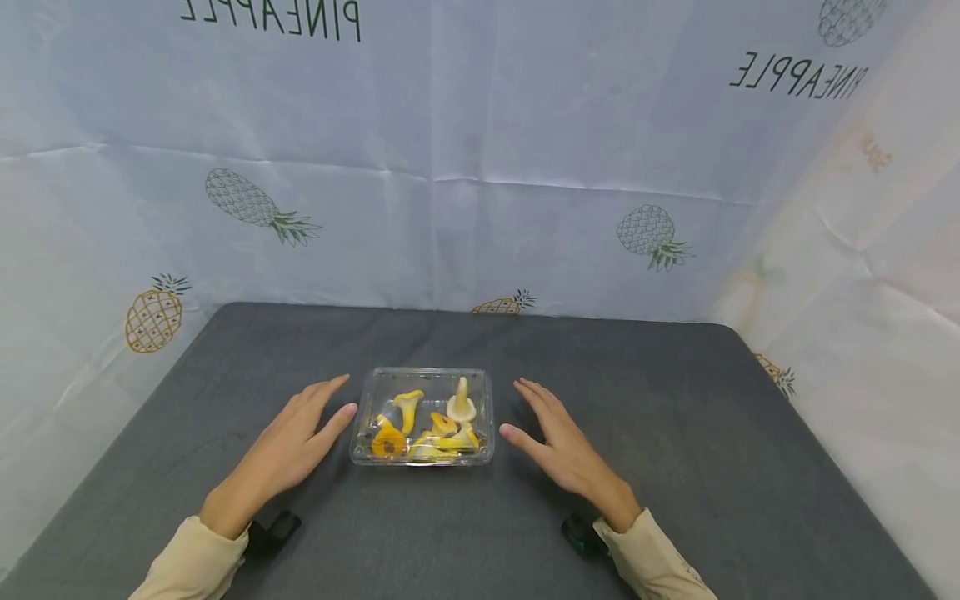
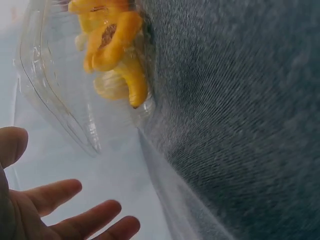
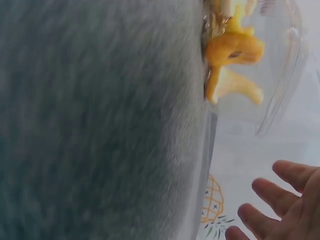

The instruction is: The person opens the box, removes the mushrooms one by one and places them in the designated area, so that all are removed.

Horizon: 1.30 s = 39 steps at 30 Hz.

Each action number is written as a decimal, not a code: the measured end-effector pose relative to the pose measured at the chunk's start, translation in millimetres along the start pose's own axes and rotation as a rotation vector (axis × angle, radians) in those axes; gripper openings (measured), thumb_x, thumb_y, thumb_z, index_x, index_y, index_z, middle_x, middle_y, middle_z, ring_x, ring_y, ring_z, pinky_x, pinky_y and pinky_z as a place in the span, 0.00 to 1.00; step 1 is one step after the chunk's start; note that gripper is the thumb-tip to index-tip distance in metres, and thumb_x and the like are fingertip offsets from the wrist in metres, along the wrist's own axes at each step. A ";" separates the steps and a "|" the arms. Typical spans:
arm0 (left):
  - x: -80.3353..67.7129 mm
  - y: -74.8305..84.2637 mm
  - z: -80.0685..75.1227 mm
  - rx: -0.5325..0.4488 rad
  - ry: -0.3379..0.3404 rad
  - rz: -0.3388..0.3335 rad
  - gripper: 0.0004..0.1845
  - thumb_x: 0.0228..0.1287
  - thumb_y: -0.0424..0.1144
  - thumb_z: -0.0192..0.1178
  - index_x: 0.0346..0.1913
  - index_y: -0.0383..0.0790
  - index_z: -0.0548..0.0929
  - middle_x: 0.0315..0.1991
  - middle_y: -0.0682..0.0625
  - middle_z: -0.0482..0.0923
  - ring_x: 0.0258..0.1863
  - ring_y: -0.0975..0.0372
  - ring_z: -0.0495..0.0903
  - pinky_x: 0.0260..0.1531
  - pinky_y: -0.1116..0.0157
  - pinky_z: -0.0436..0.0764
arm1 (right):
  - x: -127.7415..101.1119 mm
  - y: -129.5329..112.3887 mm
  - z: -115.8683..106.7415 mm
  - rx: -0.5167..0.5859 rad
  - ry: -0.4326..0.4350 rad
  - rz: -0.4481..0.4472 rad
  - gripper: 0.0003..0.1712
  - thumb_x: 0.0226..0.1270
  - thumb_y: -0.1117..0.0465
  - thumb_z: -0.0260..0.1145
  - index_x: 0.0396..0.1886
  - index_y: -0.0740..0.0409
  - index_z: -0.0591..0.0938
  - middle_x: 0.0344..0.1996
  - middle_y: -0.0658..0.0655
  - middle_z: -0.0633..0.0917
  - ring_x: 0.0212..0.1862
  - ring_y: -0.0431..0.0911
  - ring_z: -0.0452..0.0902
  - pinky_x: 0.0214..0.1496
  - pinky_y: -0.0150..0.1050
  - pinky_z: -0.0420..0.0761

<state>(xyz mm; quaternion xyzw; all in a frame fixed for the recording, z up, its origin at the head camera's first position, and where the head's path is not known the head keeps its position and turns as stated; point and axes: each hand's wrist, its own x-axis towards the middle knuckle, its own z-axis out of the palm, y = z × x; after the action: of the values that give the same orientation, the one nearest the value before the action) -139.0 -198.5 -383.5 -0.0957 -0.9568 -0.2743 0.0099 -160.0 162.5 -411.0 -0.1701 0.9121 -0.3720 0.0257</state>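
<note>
A clear plastic box [image 1: 427, 382] with a lid stands on the dark grey table, and several yellow mushrooms [image 1: 387, 442] show through it. One paler mushroom [image 1: 461, 406] has its stem pointing up at the box's back right. Just left of the box is my left hand [image 1: 292, 437], fingers spread and straight, holding nothing. On the opposite side my right hand [image 1: 558, 442] is held likewise, its fingertips a short way from the box wall. Both wrist views show mushrooms [image 2: 112, 40] lying inside the clear walls, with fingers apart from the box.
The dark grey tabletop [image 1: 465, 533] stretches around the box on all sides. A white curtain [image 1: 450, 108] printed with pineapples hangs behind the table and along its sides. Beneath each wrist sits a black wrist device [image 1: 273, 533].
</note>
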 end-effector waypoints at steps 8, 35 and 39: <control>-6.0 -5.3 4.2 -0.092 -0.041 0.002 0.33 0.78 0.57 0.44 0.74 0.37 0.63 0.66 0.36 0.71 0.65 0.39 0.69 0.55 0.36 0.73 | -0.8 -7.6 3.8 0.065 -0.098 0.043 0.47 0.67 0.36 0.63 0.79 0.50 0.59 0.78 0.55 0.59 0.79 0.54 0.52 0.76 0.65 0.58; 1.1 -34.6 2.4 -0.629 -0.462 0.112 0.23 0.82 0.41 0.41 0.64 0.22 0.65 0.44 0.39 0.79 0.33 0.62 0.82 0.32 0.65 0.84 | -2.3 -15.0 16.5 0.451 -0.235 0.067 0.41 0.72 0.52 0.64 0.77 0.59 0.57 0.45 0.58 0.83 0.40 0.45 0.84 0.44 0.35 0.86; 1.6 -35.9 3.6 -0.726 -0.512 0.069 0.21 0.81 0.42 0.43 0.62 0.25 0.65 0.44 0.41 0.81 0.36 0.60 0.84 0.37 0.64 0.85 | -3.3 -15.8 15.7 0.463 -0.236 0.058 0.41 0.73 0.53 0.64 0.77 0.60 0.56 0.45 0.59 0.84 0.40 0.46 0.84 0.43 0.34 0.86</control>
<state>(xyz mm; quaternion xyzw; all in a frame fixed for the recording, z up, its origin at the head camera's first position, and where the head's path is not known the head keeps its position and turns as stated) -147.3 -226.2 -405.3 -0.1898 -0.7664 -0.5595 -0.2521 -149.6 142.5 -411.7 -0.1757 0.7977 -0.5477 0.1811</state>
